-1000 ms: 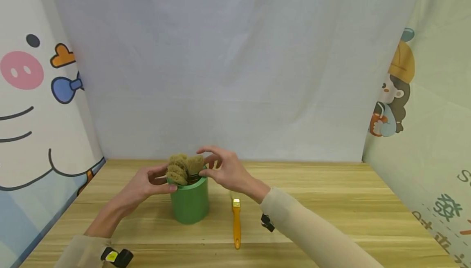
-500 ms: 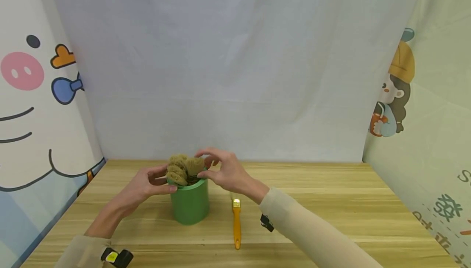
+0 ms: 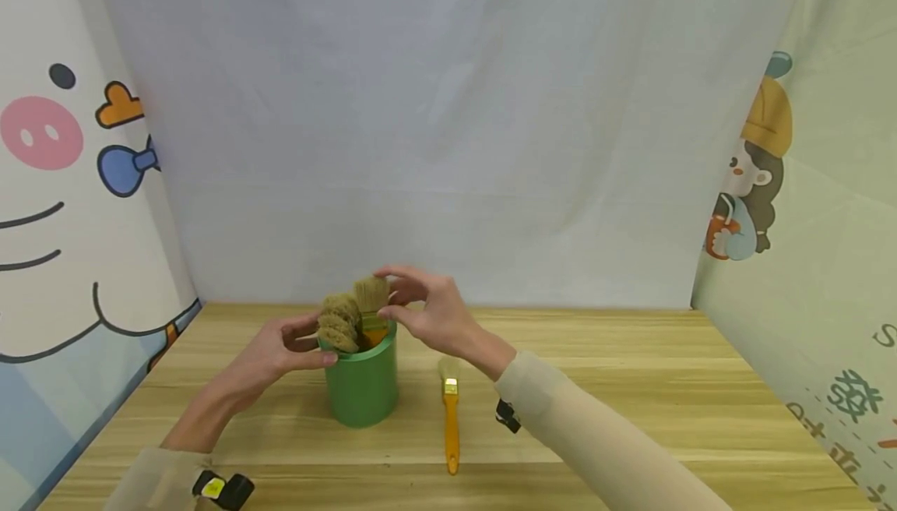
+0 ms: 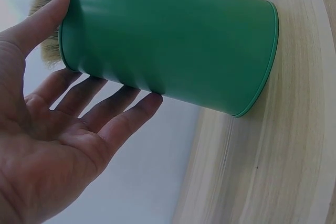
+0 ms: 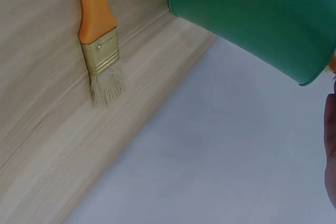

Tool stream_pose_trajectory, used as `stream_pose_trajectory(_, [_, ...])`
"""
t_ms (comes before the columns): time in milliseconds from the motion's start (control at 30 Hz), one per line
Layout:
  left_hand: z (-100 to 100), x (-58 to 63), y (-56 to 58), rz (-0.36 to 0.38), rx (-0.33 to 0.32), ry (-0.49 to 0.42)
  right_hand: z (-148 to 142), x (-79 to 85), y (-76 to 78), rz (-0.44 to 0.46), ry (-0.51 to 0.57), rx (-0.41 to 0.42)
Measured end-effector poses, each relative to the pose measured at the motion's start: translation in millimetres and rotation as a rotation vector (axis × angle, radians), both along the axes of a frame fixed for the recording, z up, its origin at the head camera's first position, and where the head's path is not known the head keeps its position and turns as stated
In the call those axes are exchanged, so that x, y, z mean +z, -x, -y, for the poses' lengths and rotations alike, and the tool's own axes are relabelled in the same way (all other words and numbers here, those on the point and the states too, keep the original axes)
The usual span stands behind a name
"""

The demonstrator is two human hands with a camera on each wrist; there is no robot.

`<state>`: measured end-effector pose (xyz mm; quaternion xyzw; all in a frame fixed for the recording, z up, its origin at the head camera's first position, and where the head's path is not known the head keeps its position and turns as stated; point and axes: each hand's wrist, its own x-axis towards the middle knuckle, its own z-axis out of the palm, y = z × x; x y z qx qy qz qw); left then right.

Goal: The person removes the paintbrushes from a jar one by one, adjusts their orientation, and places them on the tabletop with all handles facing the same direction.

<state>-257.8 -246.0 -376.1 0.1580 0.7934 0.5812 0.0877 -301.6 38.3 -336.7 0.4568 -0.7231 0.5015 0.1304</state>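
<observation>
A green cylindrical pot (image 3: 360, 394) stands upright on the wooden table, holding several paintbrushes (image 3: 338, 324) with bristles up. My left hand (image 3: 276, 351) steadies it; the left wrist view shows the thumb at the rim and the fingertips against the wall of the pot (image 4: 173, 35). On the pot's right, my right hand (image 3: 441, 316) pinches one paintbrush (image 3: 371, 293) near its ferrule, raised above the others, its orange handle still inside the rim. The right wrist view catches only the edge of my right hand (image 5: 330, 135).
Another paintbrush (image 3: 452, 425) with an orange handle lies on the table right of the pot, bristles pointing away. Behind the table (image 3: 596, 402) hangs a plain pale cloth (image 3: 448, 145). Printed cartoon sheets flank both sides.
My right hand has lifted slightly, and the paintbrush in it has risen, so its ferrule and some orange handle now show. My left hand and the pot have stayed put.
</observation>
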Motion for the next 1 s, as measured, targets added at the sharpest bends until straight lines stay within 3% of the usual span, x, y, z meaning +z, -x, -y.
stream_pose_trajectory(600, [0,0.2,0.1,0.018,-0.003,0.0,-6,38.9,2.5,-0.141,0.147,0.043])
stream_pose_trajectory(1000, [0,2.4,-2.3,0.014,0.002,0.004,-20,65.1,0.5,-0.209,0.217,0.0])
